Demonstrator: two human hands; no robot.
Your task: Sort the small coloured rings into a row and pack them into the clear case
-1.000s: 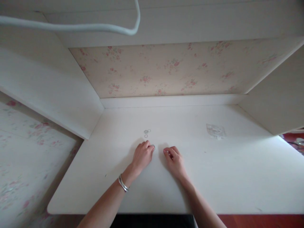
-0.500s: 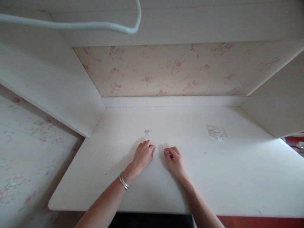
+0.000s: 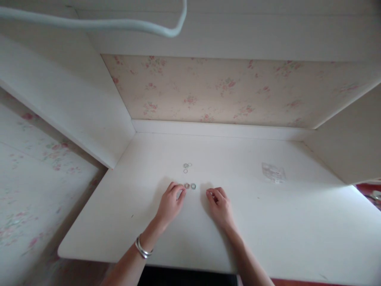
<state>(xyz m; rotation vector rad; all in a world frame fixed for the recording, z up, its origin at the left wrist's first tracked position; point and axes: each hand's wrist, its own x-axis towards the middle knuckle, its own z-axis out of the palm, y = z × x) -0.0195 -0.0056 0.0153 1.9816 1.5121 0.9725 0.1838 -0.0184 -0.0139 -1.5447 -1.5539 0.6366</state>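
1. Two small, thick, round rings, one brownish-grey [image 3: 187, 185] and one grey-green [image 3: 193, 186], are lying side by side on the smooth white tabletop [image 3: 297, 226], between the hands.
2. What is new is the left hand [image 3: 169, 203]: having shifted leftward, it is leaving both rings uncovered, where its fingertips were screening that spot a moment ago. The pair is therefore showing plainly, lying apart from the loose cluster of thin, grey, round rings [image 3: 185, 171] farther back.
3. The left thumb and forefinger are forming a narrow loop, their tips ending right at the brownish-grey ring's edge.
4. The right hand [image 3: 219, 206] is staying put, resting near the grey-green ring but apart from it, its thumb and forefinger almost meeting.
5. At this size, I cannot tell whether either grip is fully closing or pinching something small.
6. A crumpled, clear plastic bag [image 3: 273, 173] is lying well off to the right.
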